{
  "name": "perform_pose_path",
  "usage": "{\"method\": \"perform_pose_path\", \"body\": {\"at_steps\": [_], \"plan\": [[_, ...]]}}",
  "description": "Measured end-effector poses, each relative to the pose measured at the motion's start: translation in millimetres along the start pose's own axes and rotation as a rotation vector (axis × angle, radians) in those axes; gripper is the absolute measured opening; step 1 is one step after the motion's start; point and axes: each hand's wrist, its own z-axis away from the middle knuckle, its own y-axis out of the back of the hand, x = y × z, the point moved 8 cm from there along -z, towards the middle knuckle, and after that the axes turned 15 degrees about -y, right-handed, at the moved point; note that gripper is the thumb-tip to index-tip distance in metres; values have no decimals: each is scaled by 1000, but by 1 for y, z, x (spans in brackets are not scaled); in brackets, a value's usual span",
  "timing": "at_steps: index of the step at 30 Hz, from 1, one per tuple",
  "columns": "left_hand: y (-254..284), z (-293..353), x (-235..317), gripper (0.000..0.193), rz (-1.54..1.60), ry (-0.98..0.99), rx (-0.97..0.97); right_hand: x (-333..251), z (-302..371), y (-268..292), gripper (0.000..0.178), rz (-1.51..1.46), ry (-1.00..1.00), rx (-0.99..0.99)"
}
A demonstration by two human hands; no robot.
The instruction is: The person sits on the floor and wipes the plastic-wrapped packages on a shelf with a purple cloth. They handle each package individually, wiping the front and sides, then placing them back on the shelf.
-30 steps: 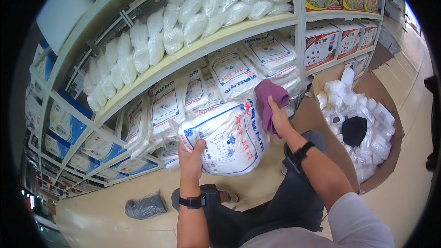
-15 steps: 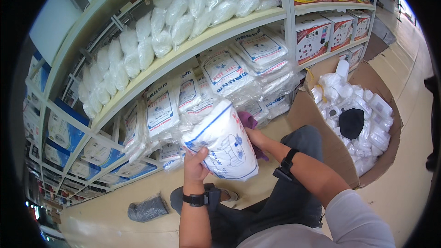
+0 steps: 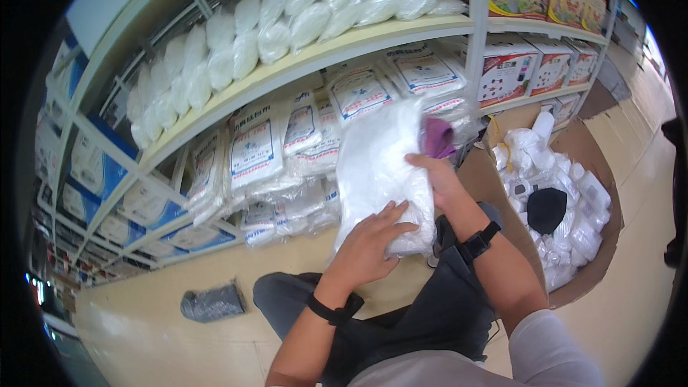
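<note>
In front of the shelf I hold up a white plastic-wrapped package (image 3: 380,150), its plain side toward me. My right hand (image 3: 441,180) grips its right edge, thumb on the near face and the other fingers mostly hidden. A purple cloth (image 3: 438,137) shows just beyond that hand, beside the package; whether I hold the cloth too, I cannot tell. My left hand (image 3: 369,247) lies against the package's lower part with fingers spread. Behind it, similar printed white packages (image 3: 254,147) are stacked on the lower shelf.
Clear-wrapped white bundles (image 3: 308,25) line the upper shelf (image 3: 301,64). A large open carton (image 3: 598,172) at right holds several small white packages and a black cloth-like item (image 3: 547,210). Printed boxes (image 3: 505,72) stand beyond. A dark wrapped bundle (image 3: 213,302) lies on the floor.
The package has turned from its printed face to its plain one and shifted right and up. My left hand has let go of its edge and now lies spread on its lower face.
</note>
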Motion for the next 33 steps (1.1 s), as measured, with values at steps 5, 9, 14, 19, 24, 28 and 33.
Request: {"method": "perform_pose_path", "body": {"at_steps": [5,9,14,19,24,28,33], "plan": [[12,42,-35,54,93,398,-64,-17,14,-4,49,-96,-46,-197],[53,98,-97,63,473,532,723,-5,22,-10,52,-64,-142,-316],[51,100,-105,60,1121,575,1004,13,19,-29,62,349,-73,-177],[50,110,-118,55,993,557,1115,-15,10,-8,61,462,324,253],[26,99,-122,49,984,601,1096,-10,38,-70,66,695,614,198],[2,82,-107,43,900,361,1186,60,76,-164,84,1462,831,183],[-6,86,-104,30,841,595,866,34,20,-88,64,1105,690,298]]}}
